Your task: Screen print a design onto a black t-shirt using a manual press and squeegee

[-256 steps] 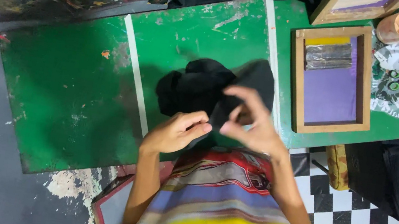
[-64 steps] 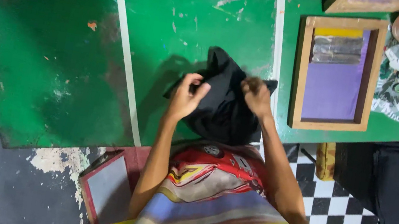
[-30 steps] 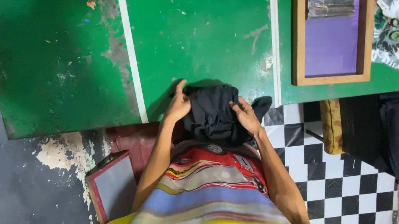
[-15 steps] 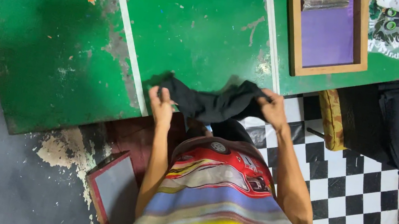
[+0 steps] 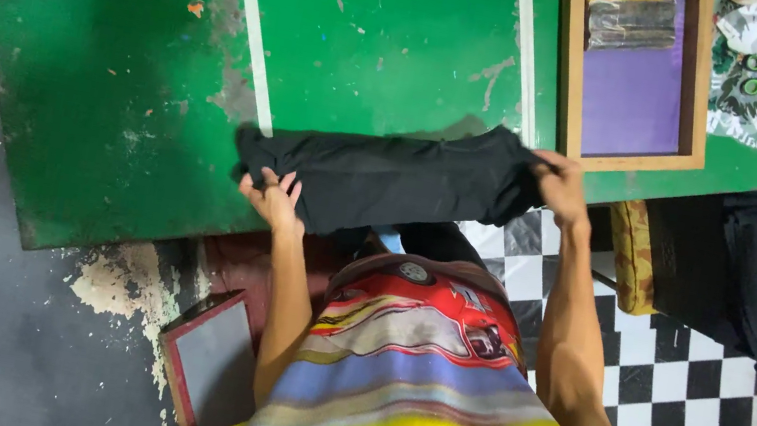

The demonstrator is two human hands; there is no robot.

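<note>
Black cloth (image 5: 394, 180) stretches between both hands' fingers (image 5: 273, 188), clamped on its ends.

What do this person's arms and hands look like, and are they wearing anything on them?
Both arms are bare from above the elbow down: no gloves, watch or bands show. The left hand and right hand have uncovered fingers. The shirt is striped red, blue-grey and yellow, with a red car print.

The person wore a short-sleeved shirt (image 5: 432, 384) with a red car printed across its upper part, grey-blue and brownish stripes under that, and a broad bright yellow band below. Both forearms were bare.
</note>
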